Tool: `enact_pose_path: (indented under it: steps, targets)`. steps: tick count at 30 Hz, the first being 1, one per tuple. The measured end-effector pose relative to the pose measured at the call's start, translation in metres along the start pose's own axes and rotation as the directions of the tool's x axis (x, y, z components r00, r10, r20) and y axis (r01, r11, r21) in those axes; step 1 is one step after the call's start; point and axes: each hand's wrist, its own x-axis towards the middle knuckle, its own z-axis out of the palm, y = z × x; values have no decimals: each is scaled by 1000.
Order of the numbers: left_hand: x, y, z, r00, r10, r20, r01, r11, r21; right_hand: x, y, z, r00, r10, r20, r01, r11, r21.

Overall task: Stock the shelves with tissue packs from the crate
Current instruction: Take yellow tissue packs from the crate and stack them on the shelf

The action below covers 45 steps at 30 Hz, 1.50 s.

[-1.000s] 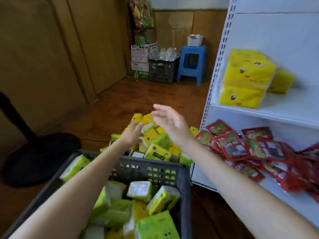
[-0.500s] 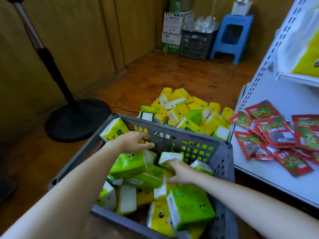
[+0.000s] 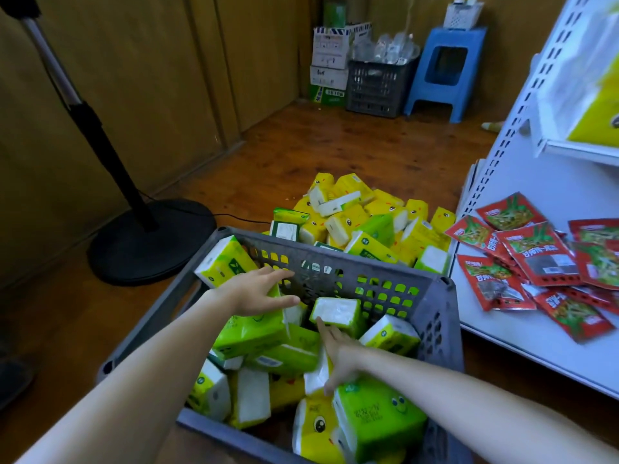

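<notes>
Working inside a grey slotted plastic crate (image 3: 442,329). Resting the left hand (image 3: 258,289) flat, fingers straight, atop a large bright-green wrapped tissue pack (image 3: 248,333), gripping nothing. Touching a small green, white-ended tissue pack (image 3: 336,311) with the forefinger of the right hand (image 3: 338,351); cannot tell the other fingers' hold, sunk between packs.

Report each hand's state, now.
Left hand: open, fingers spread over a green plastic-wrapped tissue pack.
Right hand: open, holding nothing, inside the grey plastic crate.
</notes>
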Motion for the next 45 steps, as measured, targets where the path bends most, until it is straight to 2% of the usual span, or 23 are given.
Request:
enact_pose_path:
  steps: [5, 14, 26, 34, 39, 41, 42, 43, 45]
  targets:
    - [1, -3, 1, 1000, 26, -15, -25, 999, 22, -17, -8, -6, 1000, 10, 3, -10, 1000, -19]
    - [2, -4, -1, 999, 4, -38, -3, 999, 43, -28, 7, -11, 979, 13, -206, 37, 970, 240]
    - [6, 0, 0, 999, -22, -32, 24, 998, 64, -30, 0, -7, 943, 27, -332, 106, 921, 375]
    - [7, -3, -3, 998, -22, -64, 27, 996, 87, -41, 9, -35, 928, 48, -370, 169, 829, 532]
    - [7, -1, -4, 997, -52, -55, 57, 995, 87, -58, 14, -78, 876, 57, -478, 284, 740, 609]
    - [8, -1, -7, 995, -47, -86, 46, 999, -14, -68, 8, -100, 851, 17, -525, 375, 682, 629]
    - [9, 2, -10, 993, -26, -118, 10, 991, -135, -73, 4, -111, 835, -13, -550, 426, 650, 630]
    - [10, 6, -14, 987, -16, -162, -31, 959, -281, -76, -2, -120, 816, -43, -577, 473, 623, 623]
    - [11, 17, -21, 973, 8, -232, -135, 832, -538, -80, -11, -132, 775, -82, -626, 540, 600, 590]
